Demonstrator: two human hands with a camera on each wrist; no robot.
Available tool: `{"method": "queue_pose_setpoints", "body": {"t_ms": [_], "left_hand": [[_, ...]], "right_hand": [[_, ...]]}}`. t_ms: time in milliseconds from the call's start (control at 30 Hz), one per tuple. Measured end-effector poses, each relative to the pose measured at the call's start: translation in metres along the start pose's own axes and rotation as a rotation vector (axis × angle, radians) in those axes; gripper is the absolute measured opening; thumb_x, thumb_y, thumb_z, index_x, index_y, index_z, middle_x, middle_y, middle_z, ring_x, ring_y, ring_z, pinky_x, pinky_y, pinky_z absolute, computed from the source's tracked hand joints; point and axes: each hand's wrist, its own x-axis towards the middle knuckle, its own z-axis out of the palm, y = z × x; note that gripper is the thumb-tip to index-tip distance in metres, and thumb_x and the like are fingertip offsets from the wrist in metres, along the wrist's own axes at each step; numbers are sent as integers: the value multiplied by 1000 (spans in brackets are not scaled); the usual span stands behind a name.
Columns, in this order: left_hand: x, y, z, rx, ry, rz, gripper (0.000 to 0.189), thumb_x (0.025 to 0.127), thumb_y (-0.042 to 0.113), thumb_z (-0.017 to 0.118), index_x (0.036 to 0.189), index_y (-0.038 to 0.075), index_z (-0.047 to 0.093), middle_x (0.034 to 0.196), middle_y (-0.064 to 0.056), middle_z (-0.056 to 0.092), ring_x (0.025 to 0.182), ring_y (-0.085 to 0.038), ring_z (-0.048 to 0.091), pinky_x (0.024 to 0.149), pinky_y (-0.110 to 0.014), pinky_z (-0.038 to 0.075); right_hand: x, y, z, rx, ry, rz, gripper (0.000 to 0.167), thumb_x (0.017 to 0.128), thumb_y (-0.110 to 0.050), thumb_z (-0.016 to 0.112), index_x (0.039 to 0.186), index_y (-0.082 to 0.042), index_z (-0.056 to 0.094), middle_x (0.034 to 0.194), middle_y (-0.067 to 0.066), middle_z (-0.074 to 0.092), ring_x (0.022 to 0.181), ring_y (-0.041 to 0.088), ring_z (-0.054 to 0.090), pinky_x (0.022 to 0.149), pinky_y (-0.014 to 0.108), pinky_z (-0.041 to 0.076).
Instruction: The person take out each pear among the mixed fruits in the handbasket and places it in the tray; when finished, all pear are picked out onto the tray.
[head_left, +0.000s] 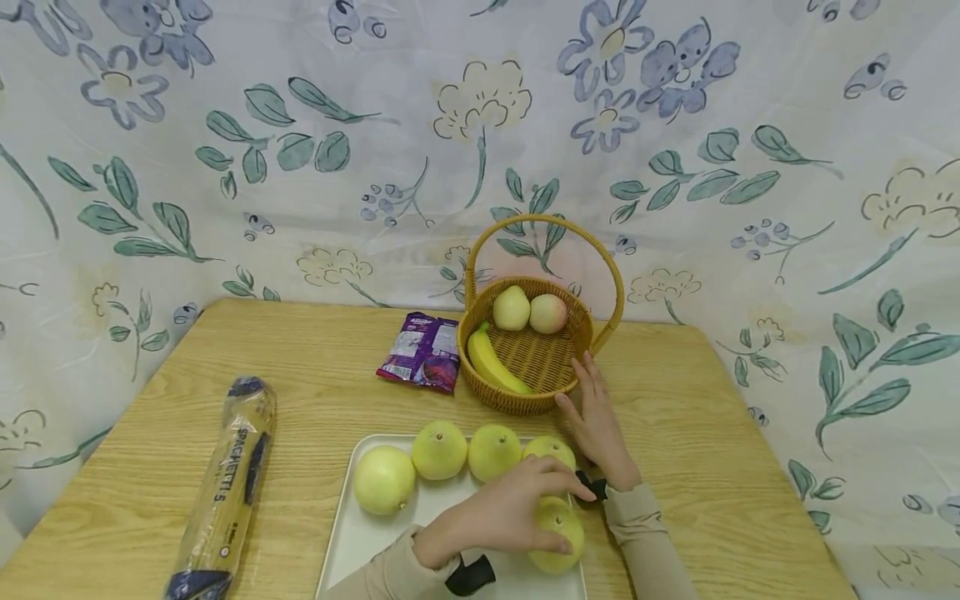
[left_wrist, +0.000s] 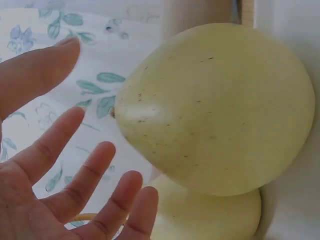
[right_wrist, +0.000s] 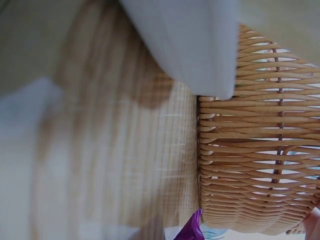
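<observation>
Over the white tray (head_left: pixel 468 500), my left hand (head_left: pixel 502 508) reaches around the nearest right-hand pomelo (head_left: pixel 558 537), its thumb and fingers spread. In the left wrist view those fingers (left_wrist: pixel 75 195) stand apart from the pale yellow-green pomelo (left_wrist: pixel 215 110), with a gap between. Several more pomelos (head_left: pixel 384 479) line the tray's far and left sides. My right hand (head_left: pixel 596 425) rests its extended fingers against the front right of the wicker basket (head_left: pixel 525 404). Inside the basket lie a banana (head_left: pixel 492 362), a pale pear-shaped fruit (head_left: pixel 512 308) and a peach (head_left: pixel 548 314).
A purple snack packet (head_left: pixel 423 352) lies left of the basket. Along the table's left side is a long pack of spaghetti (head_left: pixel 228 492). The basket's tall handle (head_left: pixel 617 283) arches up before a floral cloth (head_left: pixel 405 192) behind the wooden table (head_left: pixel 315 358).
</observation>
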Motion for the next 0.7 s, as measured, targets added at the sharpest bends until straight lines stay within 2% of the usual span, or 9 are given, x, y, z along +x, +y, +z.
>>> {"method": "queue_pose_setpoints", "body": {"t_ms": [133, 267, 367, 533, 700], "left_hand": [[2, -1, -8, -132, 37, -10, 50, 84, 28, 76, 130, 22, 59, 133, -1, 55, 123, -13, 49, 101, -27, 42], [4, -3, -20, -201, 112, -38, 54, 83, 25, 77, 133, 19, 56, 137, 0, 55, 125, -16, 51, 100, -28, 45], [6, -6, -31, -224, 162, -52, 60, 83, 25, 77, 137, 18, 52, 140, -1, 54, 126, -19, 52, 98, -31, 48], [8, -10, -47, -265, 236, -87, 65, 84, 23, 76, 142, 14, 48, 143, -6, 52, 128, -25, 51, 101, -43, 47], [12, -15, -60, -270, 298, -112, 65, 83, 22, 76, 141, 13, 48, 141, -11, 53, 128, -29, 51, 101, -46, 47]], "right_hand": [[-1, 0, 1, -1, 6, -7, 65, 101, -27, 51, 153, -3, 21, 162, 18, 8, 146, 46, 15, 109, 68, 26], [-1, -1, 1, 9, 10, -15, 65, 101, -26, 51, 153, -3, 21, 162, 20, 9, 145, 47, 16, 108, 68, 26], [0, -1, 0, 8, 3, -7, 65, 101, -26, 51, 153, -3, 21, 162, 20, 8, 145, 47, 16, 108, 69, 26], [2, -1, 0, -8, -1, 12, 65, 100, -26, 51, 153, -4, 21, 162, 19, 7, 145, 47, 17, 108, 68, 27], [1, 0, 0, -4, 0, 16, 65, 100, -28, 51, 154, -6, 21, 162, 18, 7, 145, 48, 17, 108, 69, 26]]}}
